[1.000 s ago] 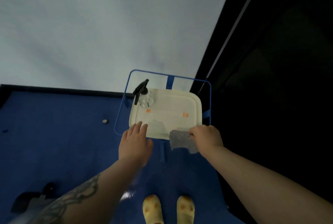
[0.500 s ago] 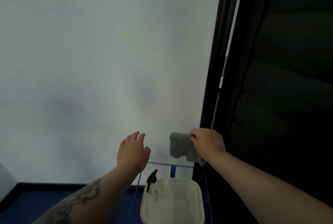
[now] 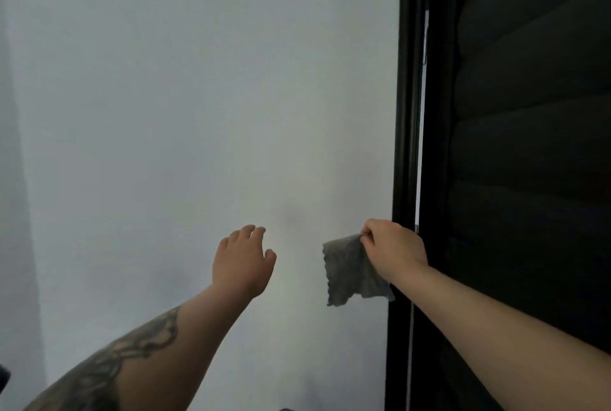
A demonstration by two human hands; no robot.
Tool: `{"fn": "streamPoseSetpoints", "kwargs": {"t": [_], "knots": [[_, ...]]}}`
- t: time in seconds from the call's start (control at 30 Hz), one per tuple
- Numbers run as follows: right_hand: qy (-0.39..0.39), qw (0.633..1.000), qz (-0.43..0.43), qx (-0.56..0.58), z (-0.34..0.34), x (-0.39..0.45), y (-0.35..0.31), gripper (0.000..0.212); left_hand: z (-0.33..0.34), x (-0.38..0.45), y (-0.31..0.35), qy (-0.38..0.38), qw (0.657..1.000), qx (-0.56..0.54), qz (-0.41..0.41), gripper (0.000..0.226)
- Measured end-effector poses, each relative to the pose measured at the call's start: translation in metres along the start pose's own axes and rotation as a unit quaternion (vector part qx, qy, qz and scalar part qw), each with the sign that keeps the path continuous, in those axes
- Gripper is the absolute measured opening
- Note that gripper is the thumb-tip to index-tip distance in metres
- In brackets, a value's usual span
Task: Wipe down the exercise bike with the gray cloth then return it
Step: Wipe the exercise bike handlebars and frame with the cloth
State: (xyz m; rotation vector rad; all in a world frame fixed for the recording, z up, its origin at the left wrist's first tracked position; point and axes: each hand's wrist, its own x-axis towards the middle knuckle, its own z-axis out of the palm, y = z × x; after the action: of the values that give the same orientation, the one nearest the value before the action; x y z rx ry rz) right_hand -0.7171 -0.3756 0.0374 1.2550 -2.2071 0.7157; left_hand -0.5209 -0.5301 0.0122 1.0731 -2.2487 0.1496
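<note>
**A:** Where's the gray cloth [image 3: 353, 270]?

**B:** It hangs from my right hand [image 3: 395, 250], pinched at one corner, just left of the dark door frame [image 3: 405, 113]. My left hand [image 3: 243, 263] is spread, holding nothing, further left of the frame.

**A:** Risks?

**B:** A corner pinch is thin; a swing could drop it. No bike or containers in view.

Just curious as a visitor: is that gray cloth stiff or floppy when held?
Probably floppy: the gray cloth droops in folds below the right hand, which pinches one top edge. Likely light too, since that pinch alone carries it.
</note>
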Motion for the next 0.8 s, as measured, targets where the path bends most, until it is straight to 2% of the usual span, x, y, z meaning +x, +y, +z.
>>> {"fn": "streamPoseSetpoints", "kwargs": {"t": [0.4,0.8], "knots": [[-0.016,0.996,-0.081,0.041,-0.059,-0.064,-0.06,0.021,-0.111,-0.114,-0.012,0.02,0.996,0.056,-0.07,0.051],[-0.027,0.986,-0.132,0.101,-0.068,-0.14,-0.205,0.021,-0.212,-0.24,-0.119,0.017,0.981,0.118,-0.156,0.052]]}}
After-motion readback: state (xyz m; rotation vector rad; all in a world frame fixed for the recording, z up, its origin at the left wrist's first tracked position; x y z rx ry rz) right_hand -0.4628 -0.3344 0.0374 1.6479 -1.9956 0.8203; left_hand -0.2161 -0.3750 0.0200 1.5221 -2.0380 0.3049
